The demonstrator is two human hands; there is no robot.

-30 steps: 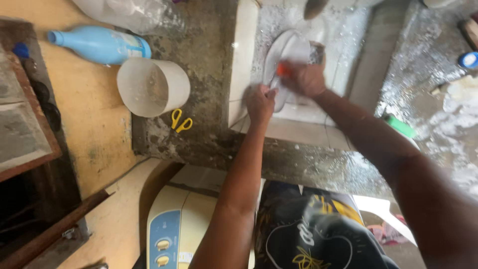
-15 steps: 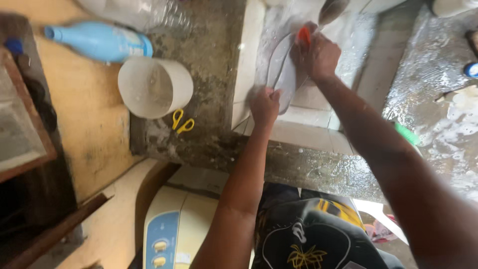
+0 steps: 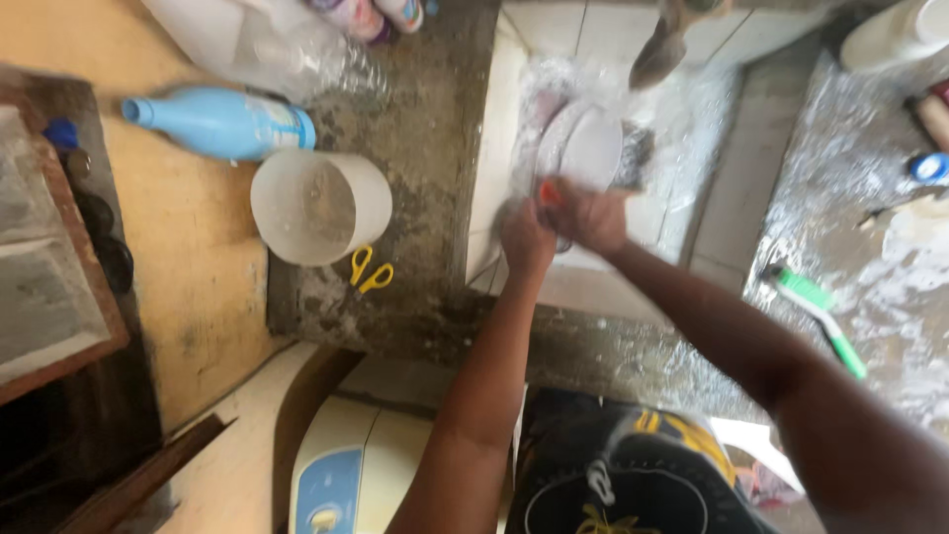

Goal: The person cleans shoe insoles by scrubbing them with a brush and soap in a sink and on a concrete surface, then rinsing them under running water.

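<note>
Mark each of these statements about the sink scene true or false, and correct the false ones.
1. Both hands are at a white plate in the sink. True.
2. The blue bottle stands upright. False: it lies on its side.
3. Yellow-handled scissors lie beside the white bowl. True.
4. The green brush is in the left hand. False: it lies on the wet counter, away from both hands.
5. The right hand holds something orange. True.
</note>
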